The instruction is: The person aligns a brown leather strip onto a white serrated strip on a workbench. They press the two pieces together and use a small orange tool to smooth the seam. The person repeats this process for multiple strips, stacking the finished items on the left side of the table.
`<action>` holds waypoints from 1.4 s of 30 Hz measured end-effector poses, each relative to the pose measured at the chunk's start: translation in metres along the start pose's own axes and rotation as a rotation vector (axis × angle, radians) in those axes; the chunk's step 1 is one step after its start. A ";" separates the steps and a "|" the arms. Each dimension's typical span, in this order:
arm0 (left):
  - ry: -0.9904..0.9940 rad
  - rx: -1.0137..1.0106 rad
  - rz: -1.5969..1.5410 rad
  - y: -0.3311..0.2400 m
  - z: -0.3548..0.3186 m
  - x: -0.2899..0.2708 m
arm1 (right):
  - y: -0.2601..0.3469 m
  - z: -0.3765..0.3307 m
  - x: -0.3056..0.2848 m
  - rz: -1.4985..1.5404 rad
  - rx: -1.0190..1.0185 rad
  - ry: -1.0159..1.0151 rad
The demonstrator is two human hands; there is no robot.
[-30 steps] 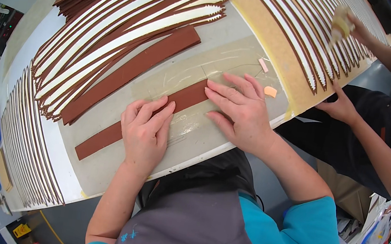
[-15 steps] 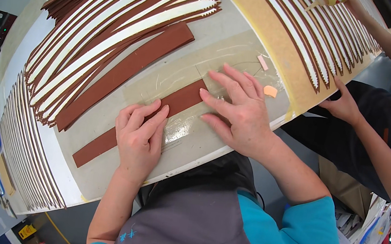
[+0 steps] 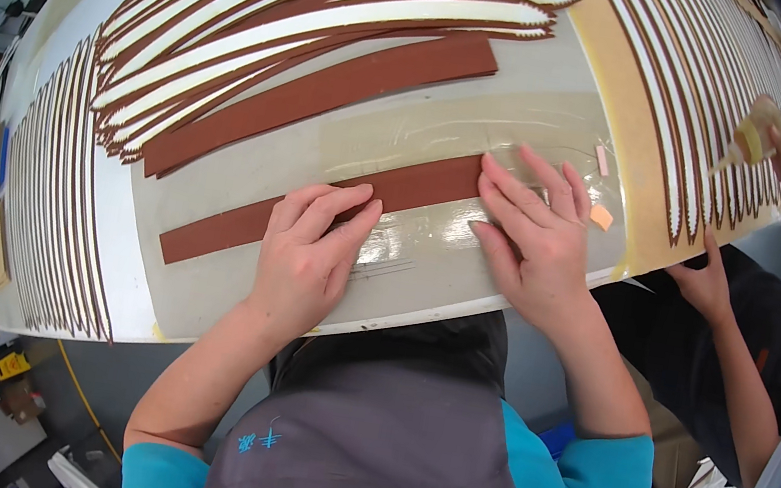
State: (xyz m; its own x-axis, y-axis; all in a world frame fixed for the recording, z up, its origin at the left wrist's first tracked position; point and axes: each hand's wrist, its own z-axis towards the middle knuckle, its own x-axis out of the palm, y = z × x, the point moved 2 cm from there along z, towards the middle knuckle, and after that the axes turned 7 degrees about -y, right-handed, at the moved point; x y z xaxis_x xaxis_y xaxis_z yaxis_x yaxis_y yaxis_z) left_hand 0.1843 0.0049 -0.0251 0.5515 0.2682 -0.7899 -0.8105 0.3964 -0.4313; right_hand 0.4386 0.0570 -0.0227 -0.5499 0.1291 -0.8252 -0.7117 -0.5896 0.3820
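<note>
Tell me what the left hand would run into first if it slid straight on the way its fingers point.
The left hand lies flat on the near brown strip, fingers pointing up and to the right. Going straight on, it would cross bare glossy film, then most likely meet the second, longer brown strip lying beyond it.

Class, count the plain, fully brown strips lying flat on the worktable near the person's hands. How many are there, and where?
2. One brown strip lies under both hands; a wider brown strip lies just beyond it. More may be hidden in the striped pile behind.
</note>
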 end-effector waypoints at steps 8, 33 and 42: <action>-0.021 0.002 0.029 -0.004 0.000 -0.001 | 0.000 0.002 0.000 -0.003 -0.005 0.009; -0.035 -0.035 0.052 0.002 0.009 0.004 | -0.001 0.002 -0.002 0.060 0.047 -0.008; 0.013 -0.020 0.070 -0.001 0.009 0.002 | 0.002 0.003 0.002 0.033 0.034 0.029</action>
State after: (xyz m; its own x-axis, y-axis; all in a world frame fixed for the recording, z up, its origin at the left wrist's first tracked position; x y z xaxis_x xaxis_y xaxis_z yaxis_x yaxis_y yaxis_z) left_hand 0.1878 0.0125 -0.0222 0.4907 0.2833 -0.8240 -0.8509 0.3593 -0.3832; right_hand 0.4347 0.0580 -0.0223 -0.5608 0.0868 -0.8234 -0.7079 -0.5660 0.4225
